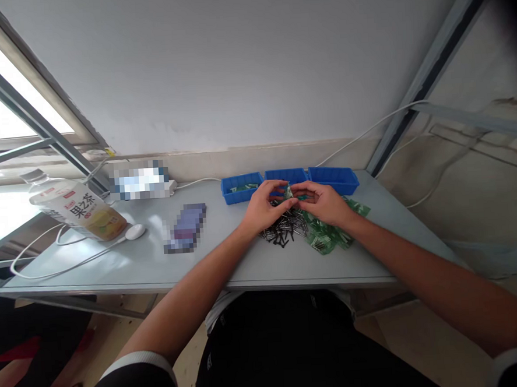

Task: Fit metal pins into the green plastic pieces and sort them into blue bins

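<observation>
While raised over the dark metal pins [282,230] on the worktop [158,264], clamps left grip [266,207] and right grip [324,204] on a small green packet [289,193], just near of the blue trays [334,184].

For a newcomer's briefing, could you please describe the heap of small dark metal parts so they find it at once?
On the grey table, a row of three blue trays lines the back edge. Just before them, under the left hand, lies the heap of dark metal parts. Unlike the green pieces heaped to its right, it is blackish, silvery and rod-like.
</observation>
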A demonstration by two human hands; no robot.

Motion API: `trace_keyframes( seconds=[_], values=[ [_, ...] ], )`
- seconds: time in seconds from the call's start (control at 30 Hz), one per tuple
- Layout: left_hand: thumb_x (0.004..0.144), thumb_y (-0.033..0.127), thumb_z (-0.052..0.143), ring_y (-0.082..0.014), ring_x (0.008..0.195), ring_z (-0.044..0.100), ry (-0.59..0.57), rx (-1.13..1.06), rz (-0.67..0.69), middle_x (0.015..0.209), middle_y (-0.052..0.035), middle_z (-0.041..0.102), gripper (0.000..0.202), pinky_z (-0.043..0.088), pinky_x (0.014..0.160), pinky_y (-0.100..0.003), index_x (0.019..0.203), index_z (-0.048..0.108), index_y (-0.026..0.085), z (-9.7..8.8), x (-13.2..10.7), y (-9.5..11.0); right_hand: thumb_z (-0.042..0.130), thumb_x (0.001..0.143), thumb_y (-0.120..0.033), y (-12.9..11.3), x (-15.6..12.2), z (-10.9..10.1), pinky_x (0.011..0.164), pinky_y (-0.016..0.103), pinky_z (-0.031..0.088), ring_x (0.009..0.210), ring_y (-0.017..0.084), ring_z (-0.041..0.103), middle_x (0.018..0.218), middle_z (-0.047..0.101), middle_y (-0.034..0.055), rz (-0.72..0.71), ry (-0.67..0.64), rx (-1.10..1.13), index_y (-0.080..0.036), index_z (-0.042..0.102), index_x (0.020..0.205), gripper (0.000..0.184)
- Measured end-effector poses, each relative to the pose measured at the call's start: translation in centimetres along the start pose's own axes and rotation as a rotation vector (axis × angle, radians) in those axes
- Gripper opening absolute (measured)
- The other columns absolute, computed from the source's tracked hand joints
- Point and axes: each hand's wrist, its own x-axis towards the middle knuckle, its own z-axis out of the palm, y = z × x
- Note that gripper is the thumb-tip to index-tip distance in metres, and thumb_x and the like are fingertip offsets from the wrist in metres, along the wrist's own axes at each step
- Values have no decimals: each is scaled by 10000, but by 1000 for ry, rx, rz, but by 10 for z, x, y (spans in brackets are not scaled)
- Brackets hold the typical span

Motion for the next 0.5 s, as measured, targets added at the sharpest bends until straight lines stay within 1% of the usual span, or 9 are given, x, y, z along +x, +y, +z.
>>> trace_keyframes(
  seconds=[0.07,0.17,0.27,0.33,0.4,0.5],
  values=[
    [890,456,827,-248,1134,700,-23,11,9,1321,-153,675,508,642,949,-385,1312,701,202,-2,1,-1,869,813,-453,-1,0,-2,1008,482,644,1174,308,745,1249,768,126,11,-23,21,-222,755,1213,476],
    [893,442,824,-258,1170,701,-60,40,28,1342,-141,694,526,621,1003,-407,1351,701,215,-4,1,-1,876,812,-463,-3,0,-3,1073,524,612,1175,312,757,1209,796,122,29,-22,76,-218,754,1209,482],
    [936,380,773,-265,1221,684,-77,81,40,1352,-127,699,472,600,1030,-411,1379,698,236,-5,2,-1,873,826,-464,-6,-1,-2,1055,533,625,1125,307,778,1167,806,116,35,-4,122,-212,760,1163,436],
    [971,317,710,-256,1208,682,-30,110,29,1319,-125,700,375,606,989,-387,1337,726,236,-4,2,-2,859,846,-466,-8,-1,-1,1006,522,652,1089,302,785,1154,803,118,30,10,141,-205,763,1131,398],
    [983,273,670,-240,1159,689,47,131,-2,1271,-118,704,318,607,951,-365,1289,746,231,-4,3,-3,849,857,-471,-11,-2,1,960,507,672,1074,299,783,1149,798,121,27,16,139,-201,764,1106,376],
    [968,246,672,-223,1095,695,148,138,-54,1203,-96,734,270,590,971,-367,1228,733,208,-5,3,-2,859,837,-496,-15,-2,2,883,482,689,1015,287,779,1125,795,119,29,33,96,-203,762,1064,383]
  ],
)
